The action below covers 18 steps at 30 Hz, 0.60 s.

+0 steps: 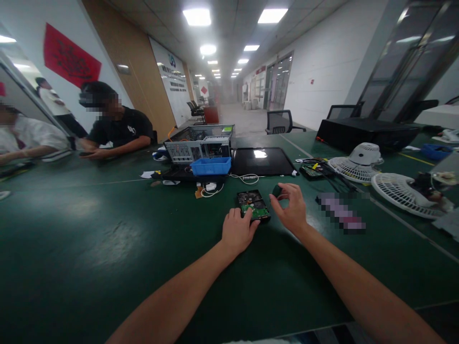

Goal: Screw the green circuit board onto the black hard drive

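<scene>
A hard drive (254, 200) lies on the green table with its green circuit board facing up. My left hand (237, 230) holds it at the near left corner, the index finger on the board and the thumb by the near edge. Just right of the drive, my right hand (292, 208) is raised a little, pinching a small dark rounded object (277, 191) between thumb and fingers. What kind of object that is, I cannot make out.
Beyond the drive stand a blue bin (211, 166), an opened computer case (199, 143) and a flat black panel (263, 161). White fan parts (405, 193) lie right, near a blurred pinkish item (342, 212). A person in black (116, 122) sits far left.
</scene>
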Tool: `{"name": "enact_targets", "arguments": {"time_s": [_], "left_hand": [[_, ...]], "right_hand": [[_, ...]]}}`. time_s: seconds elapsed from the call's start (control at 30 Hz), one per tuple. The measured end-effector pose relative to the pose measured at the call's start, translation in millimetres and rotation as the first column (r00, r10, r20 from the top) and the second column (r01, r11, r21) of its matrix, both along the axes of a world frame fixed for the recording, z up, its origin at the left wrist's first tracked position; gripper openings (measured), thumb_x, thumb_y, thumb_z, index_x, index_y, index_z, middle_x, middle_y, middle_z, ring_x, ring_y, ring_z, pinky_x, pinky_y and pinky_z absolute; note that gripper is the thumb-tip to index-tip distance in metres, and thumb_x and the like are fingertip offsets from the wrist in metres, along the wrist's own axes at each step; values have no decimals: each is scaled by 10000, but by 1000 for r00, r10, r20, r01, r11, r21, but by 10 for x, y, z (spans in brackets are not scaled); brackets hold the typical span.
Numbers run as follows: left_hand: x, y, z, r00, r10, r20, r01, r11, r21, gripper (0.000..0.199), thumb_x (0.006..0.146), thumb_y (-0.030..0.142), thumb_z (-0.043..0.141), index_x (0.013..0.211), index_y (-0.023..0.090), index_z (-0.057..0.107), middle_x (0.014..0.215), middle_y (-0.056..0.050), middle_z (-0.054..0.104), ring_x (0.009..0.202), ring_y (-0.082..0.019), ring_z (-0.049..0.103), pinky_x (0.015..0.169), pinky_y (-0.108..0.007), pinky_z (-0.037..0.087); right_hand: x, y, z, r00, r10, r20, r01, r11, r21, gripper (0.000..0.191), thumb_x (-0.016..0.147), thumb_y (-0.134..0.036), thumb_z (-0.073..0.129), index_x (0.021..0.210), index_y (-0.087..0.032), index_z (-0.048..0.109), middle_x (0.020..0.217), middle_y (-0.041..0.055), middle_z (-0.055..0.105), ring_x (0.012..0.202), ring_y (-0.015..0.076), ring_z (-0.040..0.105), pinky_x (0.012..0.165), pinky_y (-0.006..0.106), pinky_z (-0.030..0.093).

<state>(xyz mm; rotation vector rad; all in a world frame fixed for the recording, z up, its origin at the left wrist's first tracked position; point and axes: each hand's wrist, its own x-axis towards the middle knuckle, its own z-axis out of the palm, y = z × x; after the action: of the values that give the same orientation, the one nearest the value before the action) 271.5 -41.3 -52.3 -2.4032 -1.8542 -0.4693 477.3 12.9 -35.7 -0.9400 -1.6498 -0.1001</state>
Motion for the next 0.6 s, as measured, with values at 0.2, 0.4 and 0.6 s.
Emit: {"name": "enact_targets", "arguments": {"time_s": [0.2, 0.4, 0.6], "left_hand": [[8, 2, 19, 1000, 4, -6, -4, 1000, -9, 532, 1020, 567, 416, 1409, 241, 576, 1163, -143, 606, 1100, -310, 527, 916, -426, 457], [5, 0, 6, 1000, 8, 1, -8, 1000, -6, 491, 1018, 519, 454, 1412, 249, 568, 1191, -138, 595, 1109, -303, 520, 921, -423, 457], [10, -14, 3, 1000, 6, -13, -6, 1000, 7, 450, 1007, 450, 503, 1407, 252, 565, 1182, -134, 586, 1122, -302, 517, 939, -426, 459]], "right_hand": [[-5, 8, -34, 995, 95, -41, -98, 992, -76, 466, 931, -262, 607, 1374, -253, 462, 1316, 139, 569, 982, 241, 692, 776, 434, 649], [-7, -6, 0, 1000, 0, -7, 0, 999, -40, 451, 898, -293, 680, 1314, -255, 509, 1187, 111, 578, 822, 208, 665, 697, 418, 641], [-6, -27, 11, 999, 37, -10, -38, 999, -35, 425, 912, -262, 651, 1310, -247, 503, 1186, 107, 564, 842, 202, 664, 722, 410, 634]]}}
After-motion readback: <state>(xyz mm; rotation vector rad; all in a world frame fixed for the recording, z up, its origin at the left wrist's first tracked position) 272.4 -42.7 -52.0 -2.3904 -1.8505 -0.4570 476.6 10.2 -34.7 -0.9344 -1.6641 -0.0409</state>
